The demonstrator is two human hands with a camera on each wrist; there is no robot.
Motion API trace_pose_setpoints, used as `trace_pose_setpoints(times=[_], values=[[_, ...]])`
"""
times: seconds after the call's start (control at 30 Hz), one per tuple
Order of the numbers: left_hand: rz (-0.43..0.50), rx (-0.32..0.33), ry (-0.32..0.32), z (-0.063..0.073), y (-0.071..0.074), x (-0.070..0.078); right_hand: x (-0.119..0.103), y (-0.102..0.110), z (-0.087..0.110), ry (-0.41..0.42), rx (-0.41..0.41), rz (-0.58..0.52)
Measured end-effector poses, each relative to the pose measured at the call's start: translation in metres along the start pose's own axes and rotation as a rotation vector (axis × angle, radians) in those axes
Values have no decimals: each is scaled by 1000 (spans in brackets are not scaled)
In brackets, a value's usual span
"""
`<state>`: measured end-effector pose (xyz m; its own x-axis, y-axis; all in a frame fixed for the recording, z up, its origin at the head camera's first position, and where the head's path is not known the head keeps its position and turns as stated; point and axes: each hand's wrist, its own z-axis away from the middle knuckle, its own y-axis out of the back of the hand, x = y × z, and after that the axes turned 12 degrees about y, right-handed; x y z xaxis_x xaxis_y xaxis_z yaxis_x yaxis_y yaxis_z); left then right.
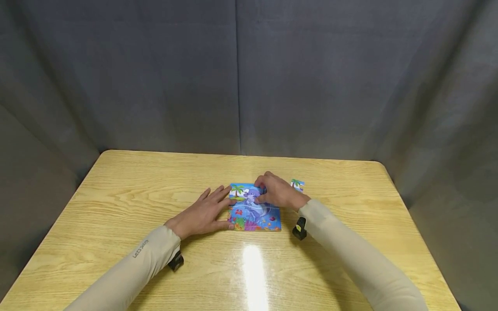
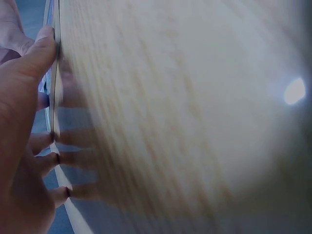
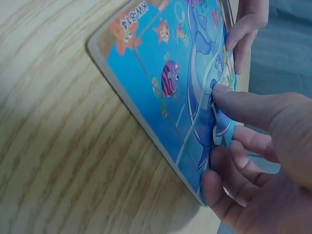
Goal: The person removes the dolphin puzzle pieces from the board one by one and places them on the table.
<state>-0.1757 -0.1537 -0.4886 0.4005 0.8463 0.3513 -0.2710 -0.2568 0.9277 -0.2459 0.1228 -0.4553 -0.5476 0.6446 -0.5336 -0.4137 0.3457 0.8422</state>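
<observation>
A flat jigsaw puzzle (image 1: 253, 220) with a dolphin and sea picture lies on the wooden table. At its left edge rests my left hand (image 1: 204, 214), fingers spread and fairly straight, thumb by the lower left corner. My right hand (image 1: 275, 191) is over the puzzle's upper right part. Seen from the right wrist, its thumb and fingertips pinch a blue puzzle piece (image 3: 222, 127), tilted up from the board; a striped fish and an orange starfish show on the near part. Fingers of the left hand (image 3: 248, 29) touch the far side.
A loose puzzle piece (image 1: 297, 185) with a palm tree lies on the table (image 1: 155, 181) just beyond the right wrist. Grey curtains (image 1: 175, 77) hang behind the table and along its sides. Light glares off the tabletop in front of the puzzle.
</observation>
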Motion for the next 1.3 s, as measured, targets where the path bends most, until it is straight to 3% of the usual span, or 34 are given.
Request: trace_pose_setpoints(times=[0.3,0.8,1.3], values=[[4,-2,1,2,-1,1,0,-3,0,5,13,-26],[15,-7,7,4,-2,2,3,7,6,83,13,-186],[1,0,-3,1,0,1,17,22,17,58,51,-182]])
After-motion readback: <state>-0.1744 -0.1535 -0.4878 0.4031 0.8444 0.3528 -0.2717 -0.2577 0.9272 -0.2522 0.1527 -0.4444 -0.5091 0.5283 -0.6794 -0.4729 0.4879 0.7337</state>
